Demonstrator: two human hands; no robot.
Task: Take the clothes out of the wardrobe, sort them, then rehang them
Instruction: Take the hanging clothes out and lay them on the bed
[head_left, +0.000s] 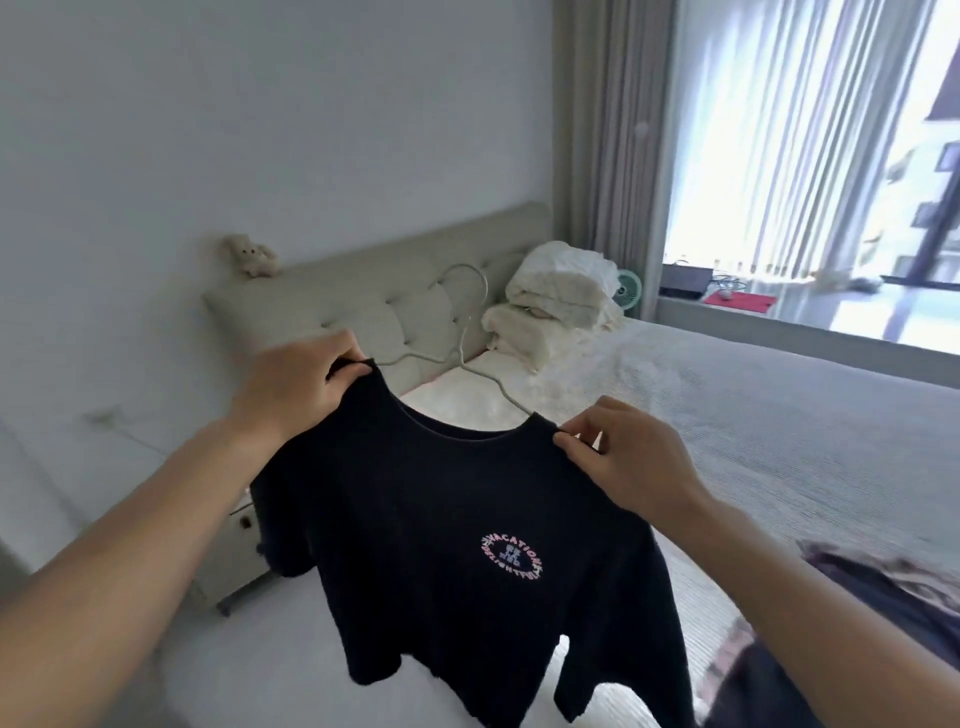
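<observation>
Clothes are what I'm handling, and right now it is one dark T-shirt (457, 545) with a round printed logo, held up over the near edge of the bed (779, 441). My left hand (296, 384) pinches the left shoulder seam and my right hand (623, 457) pinches the right shoulder, both clamped on fabric. A pale wire hanger (467, 332) sits in the neckline — hook up, arms running into the shoulders.

I judge this as the hanging or unhanging step; which, I can't tell. Next, the shoulders need squaring on the hanger arms.

Folded cream bedding (556, 296) lies at the bed's head beside a padded headboard (363, 301), with a small plush toy (249, 254) on it. More dark clothing (857, 623) lies at the right edge — curtained window (805, 156) beyond.
</observation>
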